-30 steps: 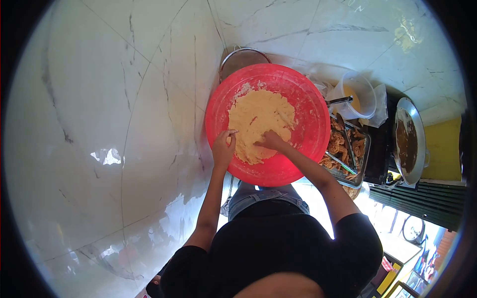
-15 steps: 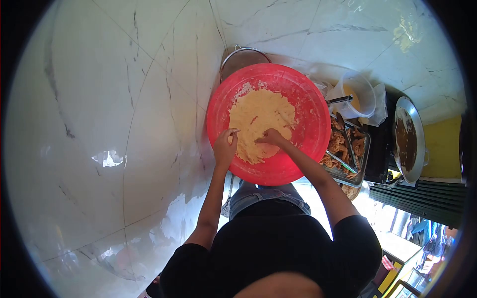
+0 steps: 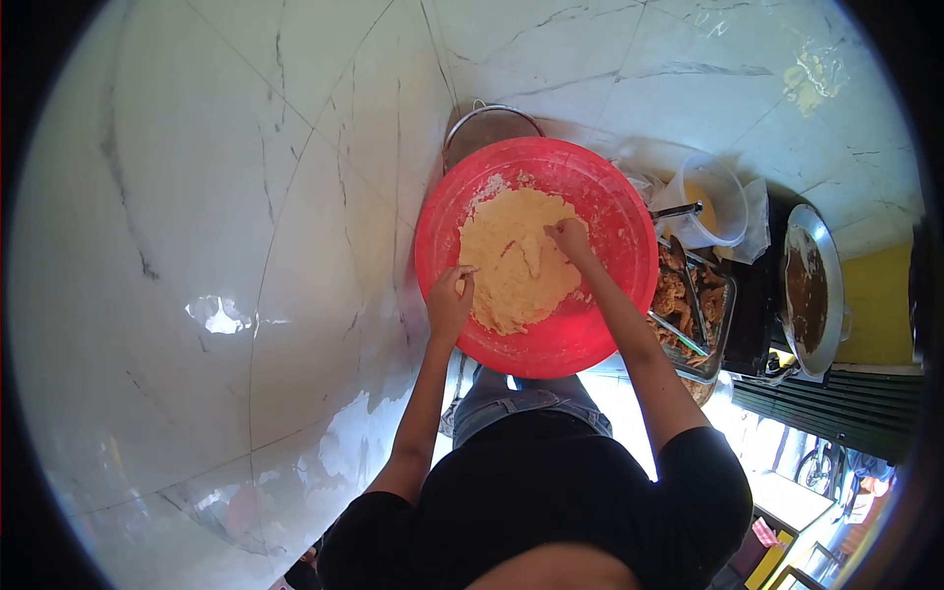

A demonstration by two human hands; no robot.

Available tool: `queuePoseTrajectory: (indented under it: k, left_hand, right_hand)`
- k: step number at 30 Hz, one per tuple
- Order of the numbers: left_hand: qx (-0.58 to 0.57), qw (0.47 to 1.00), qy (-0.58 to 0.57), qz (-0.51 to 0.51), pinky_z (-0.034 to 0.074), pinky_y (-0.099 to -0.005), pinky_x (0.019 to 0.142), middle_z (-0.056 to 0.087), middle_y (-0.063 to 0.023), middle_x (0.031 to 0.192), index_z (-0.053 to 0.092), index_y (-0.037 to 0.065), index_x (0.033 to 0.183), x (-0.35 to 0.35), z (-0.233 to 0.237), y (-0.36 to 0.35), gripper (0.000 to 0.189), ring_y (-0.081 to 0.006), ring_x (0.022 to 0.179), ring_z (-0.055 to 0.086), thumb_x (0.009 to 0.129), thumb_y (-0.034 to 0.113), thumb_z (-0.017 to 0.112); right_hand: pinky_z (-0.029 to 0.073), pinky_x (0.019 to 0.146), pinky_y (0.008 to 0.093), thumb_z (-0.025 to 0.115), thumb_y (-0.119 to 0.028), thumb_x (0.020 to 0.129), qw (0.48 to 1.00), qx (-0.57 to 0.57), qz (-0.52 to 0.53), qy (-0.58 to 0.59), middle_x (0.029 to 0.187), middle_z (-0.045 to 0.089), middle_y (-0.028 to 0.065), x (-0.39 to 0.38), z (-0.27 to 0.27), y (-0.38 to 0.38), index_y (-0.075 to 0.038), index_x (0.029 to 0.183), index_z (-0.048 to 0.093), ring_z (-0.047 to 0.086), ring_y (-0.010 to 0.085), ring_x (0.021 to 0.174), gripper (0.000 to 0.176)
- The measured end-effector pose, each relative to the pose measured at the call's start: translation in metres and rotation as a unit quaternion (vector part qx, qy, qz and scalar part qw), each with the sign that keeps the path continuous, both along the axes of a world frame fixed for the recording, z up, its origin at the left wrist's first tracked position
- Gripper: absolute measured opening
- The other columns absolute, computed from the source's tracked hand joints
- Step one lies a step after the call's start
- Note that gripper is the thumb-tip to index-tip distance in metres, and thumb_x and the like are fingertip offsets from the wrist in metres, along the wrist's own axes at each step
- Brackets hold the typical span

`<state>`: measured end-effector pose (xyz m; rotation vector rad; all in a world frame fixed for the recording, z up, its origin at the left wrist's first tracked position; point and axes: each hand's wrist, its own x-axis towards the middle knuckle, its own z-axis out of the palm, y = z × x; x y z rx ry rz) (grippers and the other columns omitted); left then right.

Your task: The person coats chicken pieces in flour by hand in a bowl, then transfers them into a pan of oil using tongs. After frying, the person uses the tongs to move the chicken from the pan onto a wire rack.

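Observation:
A wide red plastic basin (image 3: 629, 265) holds a spread of pale yellow flour (image 3: 506, 290). Near the middle, a reddish streak and a flour-covered lump (image 3: 532, 256) show at the surface. My right hand (image 3: 570, 239) is over the right part of the flour, fingers drawn together just beside the lump; anything in them is too small to make out. At the basin's left side, my left hand (image 3: 450, 303) has its thumb and fingers bent toward each other at the flour's edge, tips dusted with flour. What they pinch, if anything, does not show.
Right of the basin stands a glass tray (image 3: 726, 324) of fried chicken (image 3: 672, 295) with tongs (image 3: 691, 285) on it. Behind it is a clear plastic tub (image 3: 726, 187). A wide pan (image 3: 836, 295) of brown oil sits farther right. Tiled wall (image 3: 324, 216) borders the left.
My right hand has moved up and to the right across the flour, away from my left hand. The lump in the middle now shows. My left hand has hardly moved.

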<state>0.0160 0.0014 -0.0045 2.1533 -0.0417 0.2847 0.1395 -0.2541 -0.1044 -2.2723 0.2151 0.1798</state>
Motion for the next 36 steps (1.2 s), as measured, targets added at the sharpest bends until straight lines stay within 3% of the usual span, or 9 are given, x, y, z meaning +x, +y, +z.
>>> queuePoseTrajectory:
  k: [6, 9, 15, 18, 21, 24, 27, 33, 36]
  left_hand:
    - [0.003, 1.0, 0.005, -0.004, 0.046, -0.0312, 0.074, 0.062, -0.0085, 0.088, 0.061, 0.005, 0.088, 0.002, 0.002, -0.001, 0.01, -0.0242, 0.084, 0.06, 0.081, 0.009, 0.054]
    - [0.009, 1.0, 0.0, -0.006, 0.046, -0.031, 0.073, 0.062, -0.0086, 0.087, 0.061, 0.005, 0.088, 0.001, 0.004, -0.002, 0.011, -0.0241, 0.084, 0.06, 0.081, 0.009, 0.054]
    - [0.023, 1.0, 0.006, -0.013, 0.046, -0.0305, 0.073, 0.062, -0.008, 0.087, 0.061, 0.006, 0.088, 0.001, 0.006, -0.002, 0.011, -0.0233, 0.082, 0.06, 0.081, 0.009, 0.054]
    - [0.025, 1.0, 0.007, -0.017, 0.046, -0.0303, 0.072, 0.062, -0.0076, 0.086, 0.061, 0.006, 0.088, 0.002, 0.005, -0.002, 0.011, -0.0228, 0.081, 0.06, 0.081, 0.009, 0.054]
    - [0.028, 0.999, 0.005, -0.022, 0.046, -0.0306, 0.072, 0.062, -0.008, 0.086, 0.061, 0.005, 0.088, 0.004, 0.005, -0.003, 0.011, -0.0221, 0.081, 0.06, 0.08, 0.009, 0.054]
    - [-0.028, 0.998, 0.029, -0.056, 0.046, -0.0315, 0.073, 0.062, -0.0087, 0.088, 0.06, 0.005, 0.09, 0.01, -0.011, -0.008, 0.013, -0.0216, 0.084, 0.06, 0.08, 0.009, 0.054]
    - [-0.031, 0.992, 0.084, -0.093, 0.046, -0.0323, 0.075, 0.059, -0.0119, 0.095, 0.057, 0.004, 0.097, 0.031, -0.033, -0.016, 0.021, -0.0241, 0.086, 0.059, 0.079, 0.013, 0.056]
    - [0.174, 0.953, 0.246, -0.027, 0.044, -0.0368, 0.082, 0.052, -0.022, 0.101, 0.048, 0.0, 0.108, 0.086, -0.118, -0.026, 0.044, -0.0338, 0.095, 0.053, 0.073, 0.022, 0.064]
    - [0.188, 0.938, 0.288, 0.045, 0.044, -0.0381, 0.082, 0.05, -0.0239, 0.102, 0.048, -0.001, 0.106, 0.088, -0.128, -0.045, 0.045, -0.0361, 0.097, 0.051, 0.071, 0.022, 0.066]
  right_hand:
    - [0.044, 0.078, 0.043, 0.077, -0.047, 0.054, 0.964, -0.204, 0.161, 0.048, 0.099, 0.05, 0.0272, -0.054, -0.011, 0.013, 0.005, 0.095, 0.056, 0.054, 0.0357, 0.093, 0.07]
    - [0.039, 0.087, 0.045, 0.081, -0.043, 0.048, 0.947, -0.255, 0.18, 0.069, 0.123, 0.022, 0.0374, -0.071, -0.01, 0.02, 0.005, 0.107, 0.046, 0.041, 0.048, 0.104, 0.083]
    - [0.046, 0.074, 0.039, 0.083, -0.033, 0.047, 0.964, -0.118, 0.234, 0.055, 0.088, 0.057, 0.0213, -0.08, -0.058, 0.018, 0.003, 0.084, 0.058, 0.057, 0.0316, 0.088, 0.057]
    - [0.047, 0.067, 0.0357, 0.08, -0.024, 0.055, 0.963, -0.165, 0.201, 0.072, 0.071, 0.059, 0.0133, -0.066, -0.063, 0.015, 0.001, 0.075, 0.059, 0.06, 0.0241, 0.078, 0.038]
    - [0.046, 0.064, 0.0324, 0.074, -0.017, 0.063, 0.964, 0.071, 0.16, 0.2, 0.071, 0.058, 0.0093, -0.041, -0.003, 0.005, 0.001, 0.081, 0.059, 0.059, 0.0195, 0.075, 0.029]
    - [0.045, 0.062, 0.0291, 0.069, -0.012, 0.069, 0.983, 0.127, 0.133, -0.023, 0.069, 0.057, 0.0053, -0.032, -0.01, -0.004, 0.0, 0.088, 0.059, 0.057, 0.0163, 0.07, 0.025]
    - [0.047, 0.068, 0.0315, 0.068, -0.016, 0.07, 0.978, 0.187, 0.075, 0.061, 0.08, 0.06, 0.0107, -0.027, -0.003, -0.014, 0.0, 0.096, 0.057, 0.059, 0.0206, 0.08, 0.032]
    - [0.048, 0.074, 0.0377, 0.068, -0.021, 0.065, 0.958, -0.256, 0.069, 0.113, 0.087, 0.061, 0.0207, -0.04, -0.073, -0.003, 0.001, 0.093, 0.057, 0.058, 0.0338, 0.089, 0.038]
    - [0.048, 0.071, 0.038, 0.068, -0.02, 0.064, 0.969, -0.214, -0.098, 0.069, 0.079, 0.061, 0.0197, -0.056, -0.085, 0.029, 0.003, 0.089, 0.057, 0.06, 0.0339, 0.081, 0.035]
